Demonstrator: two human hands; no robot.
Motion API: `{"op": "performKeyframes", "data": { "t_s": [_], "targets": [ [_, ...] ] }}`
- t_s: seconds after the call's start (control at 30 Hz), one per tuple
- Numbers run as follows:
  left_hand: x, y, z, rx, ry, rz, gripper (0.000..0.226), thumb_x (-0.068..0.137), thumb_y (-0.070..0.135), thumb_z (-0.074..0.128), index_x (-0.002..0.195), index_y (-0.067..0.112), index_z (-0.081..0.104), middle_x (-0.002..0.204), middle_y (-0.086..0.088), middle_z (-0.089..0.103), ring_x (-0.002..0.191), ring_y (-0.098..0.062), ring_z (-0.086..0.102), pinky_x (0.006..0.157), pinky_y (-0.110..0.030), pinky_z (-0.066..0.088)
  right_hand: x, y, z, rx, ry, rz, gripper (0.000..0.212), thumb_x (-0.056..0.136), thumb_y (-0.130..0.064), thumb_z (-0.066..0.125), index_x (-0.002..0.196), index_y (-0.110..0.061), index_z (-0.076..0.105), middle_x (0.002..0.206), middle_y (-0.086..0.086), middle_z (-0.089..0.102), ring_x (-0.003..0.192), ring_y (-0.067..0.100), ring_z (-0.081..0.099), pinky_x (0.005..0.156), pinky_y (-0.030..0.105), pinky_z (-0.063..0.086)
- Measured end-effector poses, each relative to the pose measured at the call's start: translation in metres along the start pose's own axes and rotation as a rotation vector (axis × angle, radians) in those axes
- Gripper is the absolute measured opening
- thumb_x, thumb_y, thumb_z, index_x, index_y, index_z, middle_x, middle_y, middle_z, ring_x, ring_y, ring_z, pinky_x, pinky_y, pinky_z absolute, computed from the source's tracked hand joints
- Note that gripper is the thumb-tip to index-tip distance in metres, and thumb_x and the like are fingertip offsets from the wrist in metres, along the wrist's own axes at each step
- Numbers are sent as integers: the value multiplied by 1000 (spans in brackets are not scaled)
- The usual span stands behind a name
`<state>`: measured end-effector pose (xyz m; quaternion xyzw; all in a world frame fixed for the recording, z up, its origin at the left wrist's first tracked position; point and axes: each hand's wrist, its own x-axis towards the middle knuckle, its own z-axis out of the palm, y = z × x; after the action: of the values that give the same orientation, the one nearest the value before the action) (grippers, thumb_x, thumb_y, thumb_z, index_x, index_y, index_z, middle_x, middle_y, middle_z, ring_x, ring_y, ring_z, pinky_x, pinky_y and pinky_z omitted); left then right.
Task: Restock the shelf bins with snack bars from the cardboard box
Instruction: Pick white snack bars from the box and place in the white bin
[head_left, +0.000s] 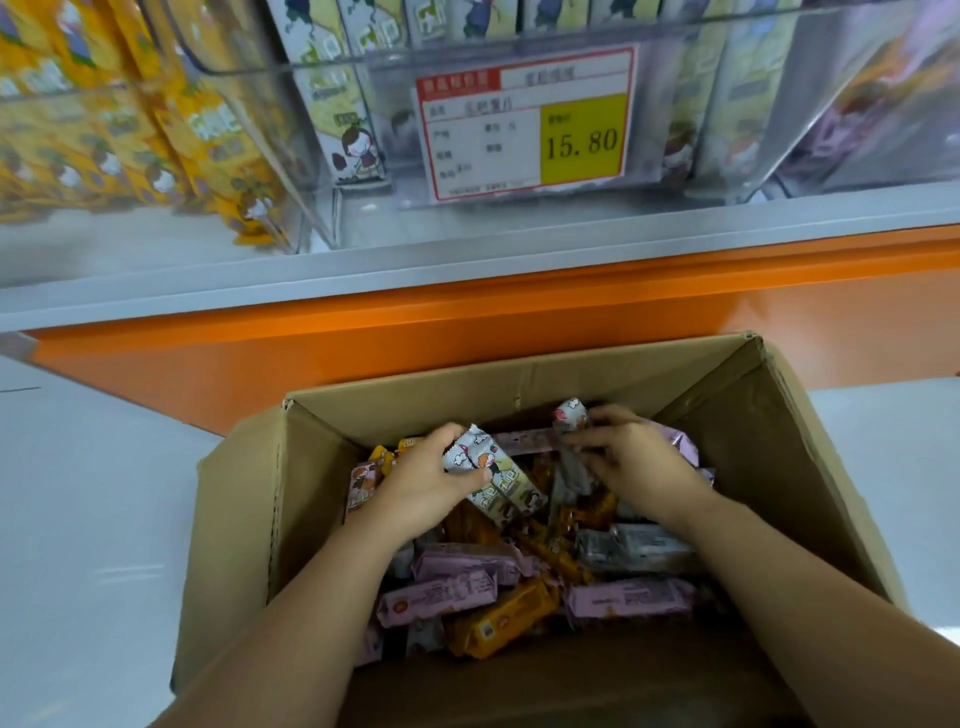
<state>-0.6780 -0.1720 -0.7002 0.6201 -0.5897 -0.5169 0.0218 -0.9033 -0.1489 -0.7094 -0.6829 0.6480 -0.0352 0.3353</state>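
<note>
Both hands are down in the cardboard box (519, 382) right now, and the box is parked just in front of the orange shelf base (363, 358). My left hand (426, 488) has its fingers wrapped round what looks like two white-wrapped bars (498, 475), thumb across them. My right hand (636, 457) is pinching another white bar (570, 415) with one end poking up toward the far wall of the box. So both sets of fingers are grasping something, neither is loose.

The rest of the box is a jumble: pink bars (436, 597), orange bars (504, 618) and a few grey ones lying every which way under my wrists.

Up on the shelf, the middle bin (395, 171) with the price tag (524, 124) on its front holds the same white packs standing on end, so I reckon that's where mine go. The left bin (156, 130) is full of yellow packs. The right bin (857, 104) has something purplish in it, too blurry to be sure.

Stuff that could bite me from here:
- those wrappers look slick, and two bars in one hand is a loose stack, so one could slide out on the lift and drop back in or land outside the box
- the right-hand pinch is only on part of the bar, so it could twist out
- the flavours are all mixed, so a stray pink or orange one could ride up with the white ones and end up in the wrong bin
- the packs in the middle bin stand upright, so dropping mine in carelessly might tip the row over
- the tag hangs right on the bin front and I could easily knock it with my knuckles
</note>
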Motion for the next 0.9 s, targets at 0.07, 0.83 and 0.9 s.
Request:
{"op": "performKeyframes", "data": {
  "t_s": [0.07, 0.83, 0.9],
  "targets": [
    [-10, 10, -8, 17, 2, 23, 67, 90, 33, 63, 147, 21, 30, 152, 4, 32, 137, -18, 34, 100, -22, 28, -7, -17, -9, 35, 73, -71, 31, 95, -13, 55, 122, -23, 63, 129, 1, 46, 100, 17, 53, 84, 20, 37],
    [-177, 150, -101, 301, 186, 599, 30, 85, 32, 69, 110, 37, 54, 100, 25, 55, 77, 13, 49, 64, -3, 38, -120, -148, -155, 207, 454, -302, 43, 81, -10, 72, 113, -34, 56, 99, -11, 48, 89, 7, 52, 79, 17, 49],
    [-195, 165, -119, 355, 278, 670, 43, 85, 35, 67, 125, 35, 52, 109, 25, 50, 89, 11, 46, 70, -5, 37, -129, -167, -177, 182, 511, -366, 48, 80, -12, 73, 119, -32, 56, 109, -15, 46, 94, 3, 52, 80, 12, 47]
  ]
}}
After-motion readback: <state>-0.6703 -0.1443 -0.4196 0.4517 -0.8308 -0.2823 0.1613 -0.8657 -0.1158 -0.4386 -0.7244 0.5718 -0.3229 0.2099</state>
